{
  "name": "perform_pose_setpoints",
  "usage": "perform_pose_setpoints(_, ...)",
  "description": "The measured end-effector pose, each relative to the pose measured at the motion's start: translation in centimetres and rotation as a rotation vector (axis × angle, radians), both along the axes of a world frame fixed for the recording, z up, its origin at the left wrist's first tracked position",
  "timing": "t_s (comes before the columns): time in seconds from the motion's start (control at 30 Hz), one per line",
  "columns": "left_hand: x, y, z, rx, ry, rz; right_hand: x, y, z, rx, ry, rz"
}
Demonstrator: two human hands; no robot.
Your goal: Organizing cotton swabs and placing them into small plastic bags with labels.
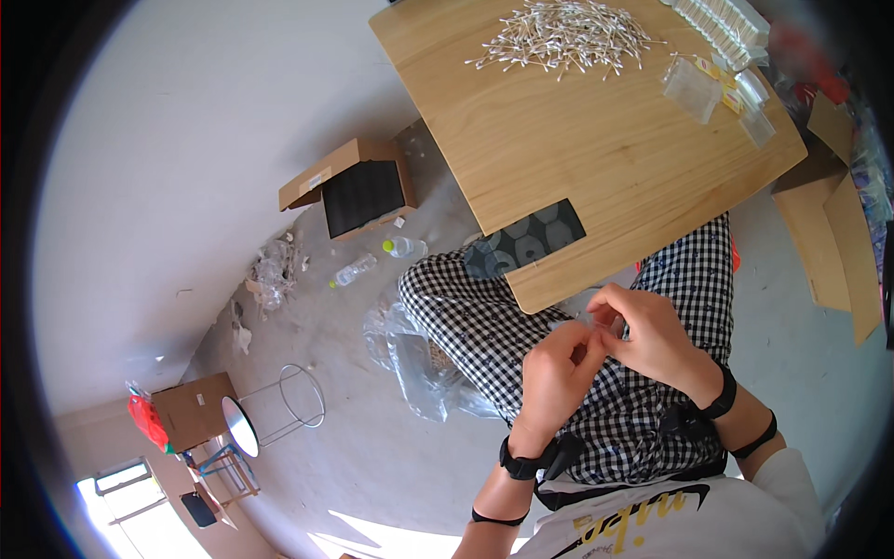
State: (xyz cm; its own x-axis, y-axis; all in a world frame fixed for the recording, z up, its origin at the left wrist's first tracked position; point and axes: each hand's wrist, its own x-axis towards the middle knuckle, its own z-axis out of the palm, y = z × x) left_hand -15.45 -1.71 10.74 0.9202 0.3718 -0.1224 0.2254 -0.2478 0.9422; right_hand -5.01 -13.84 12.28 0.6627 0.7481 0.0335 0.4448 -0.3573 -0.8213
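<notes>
My left hand (pixel 556 370) and my right hand (pixel 652 337) meet above my lap, just off the near edge of the wooden table (pixel 596 168). Both are closed, fingertips pinched together and touching. Something small and pale, perhaps clear film, shows faintly between them; its kind cannot be made out. At the table's far side lies a loose heap of cotton swabs (pixel 568 37). Right of the heap are small clear plastic bags (pixel 693 90) and a yellow packet (pixel 731 96). Rows of bundled cotton swabs (pixel 722 30) in clear wrap sit at the far right corner.
A dark inset tray (pixel 531 238) fills a cutout in the table's near left edge. Open cardboard boxes stand left (pixel 368 194) and right (pixel 819 233). Bottles (pixel 354 270), a clear plastic bag (pixel 419 373) and a round stool (pixel 240 427) are on the floor.
</notes>
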Motion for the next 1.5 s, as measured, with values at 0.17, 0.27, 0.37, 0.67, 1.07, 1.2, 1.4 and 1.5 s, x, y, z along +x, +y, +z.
perform_pose_setpoints(0.17,-0.7,0.7,0.4,0.027,-0.013,-0.030,0.5,-0.2,-1.2,0.001,0.013,-0.107)
perform_pose_setpoints(0.27,-0.3,1.4,1.4,0.263,-0.193,-0.042,0.7,0.3,0.0,-0.011,0.198,-0.185)
perform_pose_setpoints(0.37,1.4,1.0,1.8,0.690,-0.282,-0.062,0.0,0.8,1.1,0.107,0.384,-0.144)
perform_pose_setpoints(0.67,0.8,2.6,0.2,-0.082,-0.021,-0.064,0.3,0.7,1.1,0.174,0.072,0.051)
perform_pose_setpoints(1.07,0.3,6.2,-0.4,-0.236,0.103,-0.350,0.2,1.7,-0.1,0.114,-0.269,0.492)
perform_pose_setpoints(1.2,0.3,7.1,-0.4,-0.181,0.137,-0.321,-0.1,2.1,-0.7,0.099,-0.260,0.490)
perform_pose_setpoints(1.4,0.3,12.6,-4.2,0.501,0.300,0.078,1.1,1.3,0.3,0.107,-0.205,0.272)
perform_pose_setpoints(1.5,1.4,15.2,-6.7,0.693,0.251,0.074,1.7,0.4,0.0,0.064,-0.174,0.164)
